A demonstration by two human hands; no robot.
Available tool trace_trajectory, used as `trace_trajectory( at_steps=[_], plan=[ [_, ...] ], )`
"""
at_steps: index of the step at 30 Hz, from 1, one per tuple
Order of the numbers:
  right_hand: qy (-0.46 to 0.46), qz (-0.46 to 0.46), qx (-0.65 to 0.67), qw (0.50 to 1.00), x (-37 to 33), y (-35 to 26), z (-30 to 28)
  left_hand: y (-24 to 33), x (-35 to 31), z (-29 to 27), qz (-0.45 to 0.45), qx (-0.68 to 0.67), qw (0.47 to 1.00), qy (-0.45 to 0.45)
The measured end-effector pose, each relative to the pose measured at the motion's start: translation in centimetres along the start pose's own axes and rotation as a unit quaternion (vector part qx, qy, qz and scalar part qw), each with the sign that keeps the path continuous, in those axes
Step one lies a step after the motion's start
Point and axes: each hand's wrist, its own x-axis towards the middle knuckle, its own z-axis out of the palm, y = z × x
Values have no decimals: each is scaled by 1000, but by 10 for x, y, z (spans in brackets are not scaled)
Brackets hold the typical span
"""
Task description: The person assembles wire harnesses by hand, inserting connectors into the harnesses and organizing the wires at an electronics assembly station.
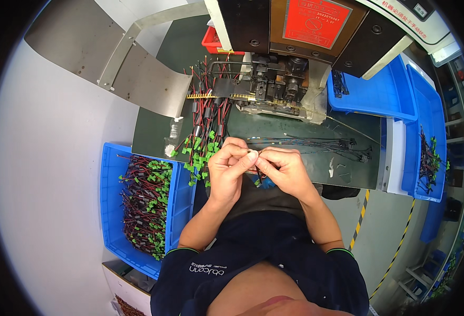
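Two bare hands meet in the head view, just over the near edge of the dark green table [271, 126]. The left hand [227, 167] and the right hand [284, 167] are drawn together, thumbs and fingers closed in a narrow pinch around a thin wire lead [258, 176]. The lead is mostly hidden by the fingers, so which part each hand grips I cannot tell.

Left of the hands, a pile of red and black wires [206, 113] with green connectors lies on the table. Beyond the hands stands a dark metal machine [279, 81], with a gold-coloured strip [199, 96] running out from its left side, across the pile. To the right, dark cables [321, 145] lie spread on the table.

At lower left, a blue bin [183, 197] holds many more such wires. A blue tray [371, 95] sits right of the machine; a red box [209, 41] stands behind the pile.
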Motion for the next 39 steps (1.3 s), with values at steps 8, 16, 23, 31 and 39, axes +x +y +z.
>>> trace_trajectory(
  at_steps=[8,16,23,31,39],
  plan=[
    [22,20,16,999,-3,-4,-5,15,8,-8,48,201,973,-102],
    [30,8,-18,999,-6,-7,0,8,8,-12,37,167,981,-95],
    [46,-18,-39,998,-7,-9,1,8,8,-15,33,176,978,-104],
    [47,8,-44,998,-8,-7,-4,7,5,-7,50,196,974,-102],
    [64,-3,-38,997,-8,-3,-3,2,5,-9,50,208,972,-102]
  ],
)
